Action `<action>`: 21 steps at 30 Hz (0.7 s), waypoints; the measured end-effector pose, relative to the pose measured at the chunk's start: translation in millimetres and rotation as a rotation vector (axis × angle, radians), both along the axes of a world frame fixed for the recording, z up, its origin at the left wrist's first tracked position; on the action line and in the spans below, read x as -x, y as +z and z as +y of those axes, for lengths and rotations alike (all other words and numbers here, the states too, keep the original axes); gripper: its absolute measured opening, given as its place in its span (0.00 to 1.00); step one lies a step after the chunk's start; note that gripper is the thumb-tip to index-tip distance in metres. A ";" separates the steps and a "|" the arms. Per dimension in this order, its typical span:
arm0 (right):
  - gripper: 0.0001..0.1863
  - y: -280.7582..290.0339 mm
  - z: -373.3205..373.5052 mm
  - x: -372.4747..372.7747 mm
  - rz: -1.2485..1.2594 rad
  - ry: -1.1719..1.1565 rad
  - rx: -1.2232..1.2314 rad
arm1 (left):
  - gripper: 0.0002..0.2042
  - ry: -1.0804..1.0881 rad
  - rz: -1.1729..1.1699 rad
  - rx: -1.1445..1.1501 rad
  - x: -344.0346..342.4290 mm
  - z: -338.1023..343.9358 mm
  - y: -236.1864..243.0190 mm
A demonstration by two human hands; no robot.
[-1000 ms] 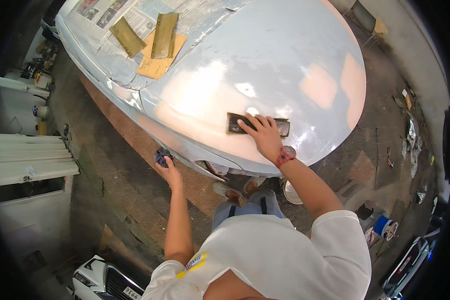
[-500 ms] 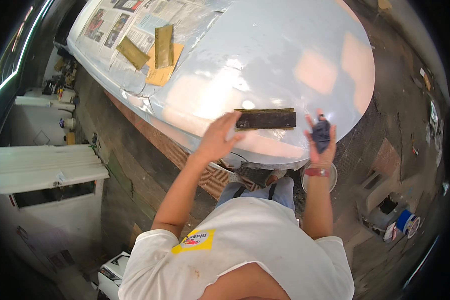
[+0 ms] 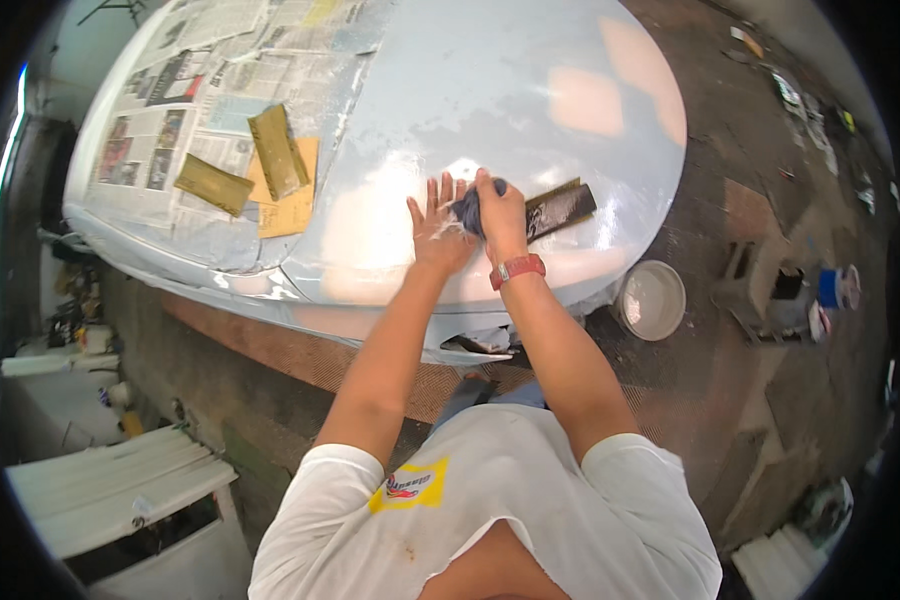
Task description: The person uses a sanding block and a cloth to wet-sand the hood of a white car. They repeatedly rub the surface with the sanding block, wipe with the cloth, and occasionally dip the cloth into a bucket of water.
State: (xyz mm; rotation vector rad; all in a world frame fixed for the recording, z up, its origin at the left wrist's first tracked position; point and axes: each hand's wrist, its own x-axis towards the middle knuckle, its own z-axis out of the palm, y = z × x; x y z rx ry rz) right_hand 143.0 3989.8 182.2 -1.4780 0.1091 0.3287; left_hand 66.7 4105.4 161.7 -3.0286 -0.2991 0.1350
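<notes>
My right hand (image 3: 504, 212) is closed round a crumpled dark cloth (image 3: 470, 208) just above the car panel (image 3: 450, 90), which is grey-blue with pale patches. Beside it, my left hand (image 3: 440, 230) has its fingers spread, the cloth against its thumb side. Whitish wet streaks show between the two hands. A long dark sanding block (image 3: 562, 208) with an olive-coloured strip along its edges lies tilted on the panel, right of my right hand. Neither hand holds the block.
Newspaper (image 3: 210, 120) masks the panel's left part. On it lie two olive sanding strips (image 3: 278, 150) (image 3: 213, 184) and an orange-tan sheet (image 3: 290, 215). A bucket (image 3: 652, 300) stands below the panel's right edge; a grey step stool (image 3: 770, 290) stands farther right.
My right hand has brought the dark cloth leftward, over to my left hand. My left hand has come off the sanding block, which now lies at a slant.
</notes>
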 end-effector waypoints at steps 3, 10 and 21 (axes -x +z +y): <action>0.24 0.6 -14.4 36.7 0.165 -0.197 -0.065 | 0.42 0.025 -0.078 0.060 48.8 49.4 -29.5; 0.36 -116.9 -301.5 183.7 0.137 -0.512 0.469 | 0.46 -0.128 -0.070 0.166 162.9 112.8 2.7; 0.24 -119.8 -403.2 766.8 0.824 -0.051 1.505 | 0.56 -0.250 -0.006 0.109 71.1 82.2 -8.2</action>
